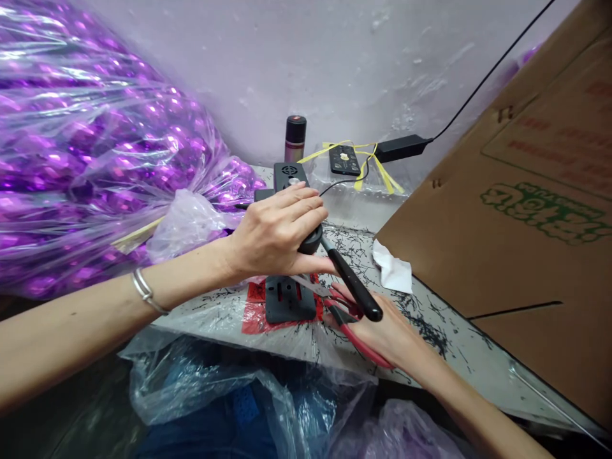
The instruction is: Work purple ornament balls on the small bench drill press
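A small black device with a dark base plate and a long black lever handle stands on the table, over a red patch. My left hand lies over the top of the device, its fingers stretched out over the round black part, the thumb reaching right beneath the lever. Under the handle, my right hand is wrapped round red-handled scissors, whose blades point left over the base plate. The lever hides part of the right fingers.
A clear bag of shiny purple beads fills the left. On the right leans a cardboard box. Behind are a dark bottle, a black adapter and yellow strips. Black thread scraps, white tissue and plastic bags surround the table.
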A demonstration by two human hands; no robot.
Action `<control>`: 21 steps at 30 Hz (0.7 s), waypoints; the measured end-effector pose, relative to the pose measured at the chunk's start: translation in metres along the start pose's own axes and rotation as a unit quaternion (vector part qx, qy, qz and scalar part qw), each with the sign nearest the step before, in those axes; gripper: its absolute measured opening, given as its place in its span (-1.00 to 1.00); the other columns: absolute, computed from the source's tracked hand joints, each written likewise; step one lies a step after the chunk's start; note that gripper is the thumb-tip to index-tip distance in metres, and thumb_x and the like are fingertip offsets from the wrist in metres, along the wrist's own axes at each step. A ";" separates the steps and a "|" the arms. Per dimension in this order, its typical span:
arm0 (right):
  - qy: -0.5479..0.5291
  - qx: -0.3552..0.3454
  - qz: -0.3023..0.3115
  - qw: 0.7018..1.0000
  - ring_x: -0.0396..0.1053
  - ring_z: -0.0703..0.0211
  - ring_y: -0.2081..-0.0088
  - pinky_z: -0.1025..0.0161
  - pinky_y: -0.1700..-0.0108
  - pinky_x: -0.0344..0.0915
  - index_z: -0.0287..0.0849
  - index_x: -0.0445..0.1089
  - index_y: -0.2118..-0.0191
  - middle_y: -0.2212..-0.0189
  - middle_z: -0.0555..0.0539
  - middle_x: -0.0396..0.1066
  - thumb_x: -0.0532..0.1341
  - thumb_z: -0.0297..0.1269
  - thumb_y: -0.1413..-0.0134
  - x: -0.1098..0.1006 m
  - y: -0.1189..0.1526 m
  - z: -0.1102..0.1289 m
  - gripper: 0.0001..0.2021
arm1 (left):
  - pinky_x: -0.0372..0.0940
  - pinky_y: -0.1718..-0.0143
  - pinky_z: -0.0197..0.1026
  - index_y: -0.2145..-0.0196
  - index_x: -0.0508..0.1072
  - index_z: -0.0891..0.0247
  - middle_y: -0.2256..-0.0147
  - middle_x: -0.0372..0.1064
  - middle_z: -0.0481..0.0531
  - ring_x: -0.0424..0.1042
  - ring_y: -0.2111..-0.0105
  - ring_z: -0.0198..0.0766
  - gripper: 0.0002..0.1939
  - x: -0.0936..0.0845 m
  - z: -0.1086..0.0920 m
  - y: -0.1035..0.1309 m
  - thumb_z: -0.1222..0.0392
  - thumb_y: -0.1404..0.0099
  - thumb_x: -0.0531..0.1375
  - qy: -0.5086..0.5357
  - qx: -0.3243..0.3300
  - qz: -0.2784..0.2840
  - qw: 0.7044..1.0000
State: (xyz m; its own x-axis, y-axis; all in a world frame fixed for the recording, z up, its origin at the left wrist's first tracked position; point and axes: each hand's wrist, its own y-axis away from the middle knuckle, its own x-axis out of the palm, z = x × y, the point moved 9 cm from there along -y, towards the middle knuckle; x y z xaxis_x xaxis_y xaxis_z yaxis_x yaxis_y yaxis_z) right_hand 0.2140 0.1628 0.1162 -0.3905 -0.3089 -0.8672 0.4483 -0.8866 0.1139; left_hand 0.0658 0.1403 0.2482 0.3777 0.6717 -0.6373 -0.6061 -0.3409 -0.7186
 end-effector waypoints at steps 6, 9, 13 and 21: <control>-0.005 0.027 0.014 1.000 0.50 0.02 0.34 0.24 0.33 0.33 -0.03 0.54 0.06 0.32 -0.07 0.58 0.29 -0.03 0.03 -0.006 0.004 -0.007 -0.60 | 0.35 -0.13 0.02 0.10 0.49 0.41 0.11 0.52 0.24 0.48 0.00 -0.03 -0.27 0.001 0.000 0.001 -0.39 -0.22 0.11 -0.002 0.000 0.001 1.000; -0.006 0.016 0.023 1.000 0.49 0.04 0.35 0.26 0.36 0.30 -0.03 0.55 0.13 0.35 -0.05 0.58 0.26 -0.03 0.01 -0.006 0.003 -0.001 -0.67 | 0.34 -0.14 0.03 0.09 0.49 0.41 0.10 0.52 0.23 0.48 -0.01 -0.03 -0.29 0.002 0.001 0.001 -0.38 -0.22 0.13 0.002 -0.006 0.003 1.000; -0.024 -0.011 0.033 0.999 0.48 0.05 0.37 0.28 0.39 0.26 -0.07 0.55 0.22 0.39 -0.05 0.56 0.23 -0.04 -0.03 0.000 0.001 0.011 -0.72 | 0.32 -0.15 0.04 0.08 0.49 0.39 0.08 0.51 0.22 0.47 -0.02 -0.03 -0.28 0.004 0.003 0.001 -0.39 -0.23 0.11 0.010 -0.014 0.016 1.000; -0.061 0.048 0.071 0.994 0.49 0.02 0.29 0.23 0.29 0.32 -0.03 0.54 0.12 0.30 -0.02 0.60 0.29 -0.02 0.04 0.004 0.003 -0.008 -0.64 | 0.34 -0.12 0.04 0.09 0.48 0.41 0.10 0.52 0.23 0.48 0.00 -0.03 -0.26 0.003 0.001 0.001 -0.41 -0.23 0.09 -0.004 -0.003 0.004 1.000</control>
State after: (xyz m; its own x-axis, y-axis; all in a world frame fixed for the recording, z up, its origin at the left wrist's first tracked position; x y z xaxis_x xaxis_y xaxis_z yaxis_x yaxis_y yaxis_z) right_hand 0.2200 0.1614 0.1095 -0.4267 -0.4675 -0.7742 0.4292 -0.8582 0.2817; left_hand 0.0656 0.1424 0.2456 0.3673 0.6748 -0.6401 -0.6044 -0.3499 -0.7157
